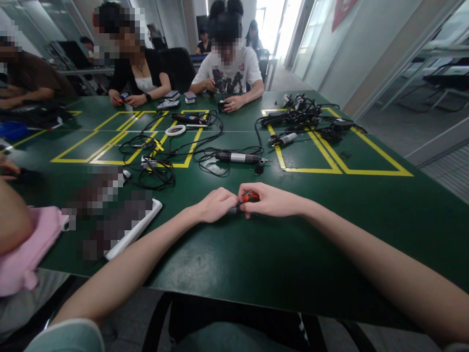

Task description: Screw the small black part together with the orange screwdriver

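My right hand (273,199) is closed around a small orange and black object (251,197); most of it is hidden by the fingers, so its kind is unclear. Against it, my left hand (218,204) is curled over a small dark grey piece (233,209), which shows only below the fingers. The two hands meet just above the green table (220,264). Beyond them lies a black and silver corded handheld power tool (238,157), with a small black knob-like part (259,167) by its tip.
Black cables (161,176) and a white tape roll (176,130) lie left of centre. A heap of corded tools (300,115) sits at the far right inside yellow tape lines (311,171). A white-edged tray (135,230) stands by my left forearm. Co-workers sit opposite, one holding a drill (219,80).
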{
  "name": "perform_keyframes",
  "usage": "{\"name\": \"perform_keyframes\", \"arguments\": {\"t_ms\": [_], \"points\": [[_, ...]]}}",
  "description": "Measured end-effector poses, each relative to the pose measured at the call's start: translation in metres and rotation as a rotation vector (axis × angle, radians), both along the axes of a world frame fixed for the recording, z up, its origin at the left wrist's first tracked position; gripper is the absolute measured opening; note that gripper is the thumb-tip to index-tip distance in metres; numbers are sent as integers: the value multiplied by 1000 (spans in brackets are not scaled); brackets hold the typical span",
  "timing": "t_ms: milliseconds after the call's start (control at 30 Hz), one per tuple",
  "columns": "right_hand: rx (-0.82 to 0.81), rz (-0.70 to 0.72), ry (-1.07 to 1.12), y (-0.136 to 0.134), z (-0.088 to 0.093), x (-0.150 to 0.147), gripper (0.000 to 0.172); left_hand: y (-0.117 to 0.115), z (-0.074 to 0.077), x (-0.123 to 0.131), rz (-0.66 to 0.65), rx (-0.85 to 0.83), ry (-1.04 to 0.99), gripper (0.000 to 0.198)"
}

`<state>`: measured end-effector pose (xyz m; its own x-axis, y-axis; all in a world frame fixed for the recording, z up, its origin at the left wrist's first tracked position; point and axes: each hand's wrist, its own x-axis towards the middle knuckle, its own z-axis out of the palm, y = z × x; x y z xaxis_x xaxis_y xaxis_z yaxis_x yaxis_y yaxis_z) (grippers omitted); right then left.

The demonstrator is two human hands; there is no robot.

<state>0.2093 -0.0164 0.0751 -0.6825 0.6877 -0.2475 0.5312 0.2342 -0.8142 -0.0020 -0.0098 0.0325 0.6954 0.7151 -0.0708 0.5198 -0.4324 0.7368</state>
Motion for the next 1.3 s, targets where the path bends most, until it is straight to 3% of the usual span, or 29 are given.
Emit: {"name": "perform_keyframes", "arguments": {"t_ms": [233,533,733,1033,1300], "points": [[-37,35,14,8,-7,4,13,-1,1,5,52,74,117,34],[5,89,-99,19,-9,15,33,1,0,4,33,235,227,33],[14,98,-205,24,-5,20,21,6,-2,0,79,249,205,33],[159,22,-407,31,5,32,12,8,-4,-3,202,60,-102,46],[139,130,-491,21,9,25,26,13,-15,-3,374,-261,-466,26]]}}
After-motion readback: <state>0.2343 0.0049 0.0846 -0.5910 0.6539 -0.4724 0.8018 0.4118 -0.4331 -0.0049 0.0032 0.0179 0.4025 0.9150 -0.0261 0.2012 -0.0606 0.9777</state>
